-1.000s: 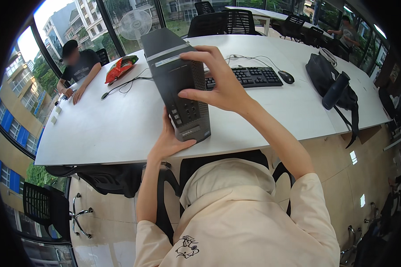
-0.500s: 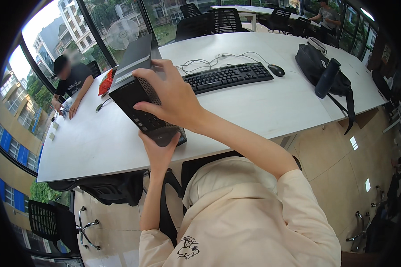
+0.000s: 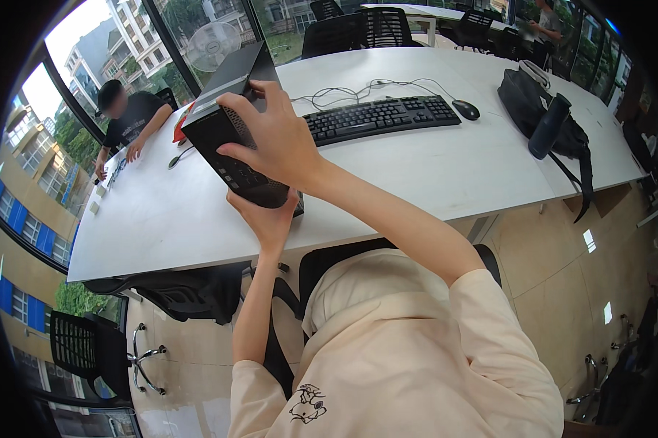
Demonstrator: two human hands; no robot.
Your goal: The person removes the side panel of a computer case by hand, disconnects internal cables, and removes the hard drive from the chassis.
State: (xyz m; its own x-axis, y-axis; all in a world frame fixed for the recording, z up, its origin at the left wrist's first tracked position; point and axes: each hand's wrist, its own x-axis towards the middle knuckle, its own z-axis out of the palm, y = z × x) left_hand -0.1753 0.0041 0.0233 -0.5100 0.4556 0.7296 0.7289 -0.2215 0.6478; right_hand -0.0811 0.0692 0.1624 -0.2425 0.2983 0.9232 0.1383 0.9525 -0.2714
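Right hand (image 3: 278,142): clamped on the upper half of the computer tower (image 3: 216,139), thumb on front panel, fingers over edge and side.
Left hand (image 3: 264,220): cupped around its lower end.
Tower axis: tilted; front panel slants upper left to lower right, between both hands, neither nearer.
White table (image 3: 416,164): beneath tower.
Keyboard (image 3: 387,117): right of tower, mouse (image 3: 466,109) beyond.

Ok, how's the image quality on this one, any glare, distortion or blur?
Head view: the near edge of the white table bows and the picture's rim falls to black; head view: the sky outside is washed out and the floor glares in bright patches; head view: left hand, right hand and computer tower look reasonably sharp.
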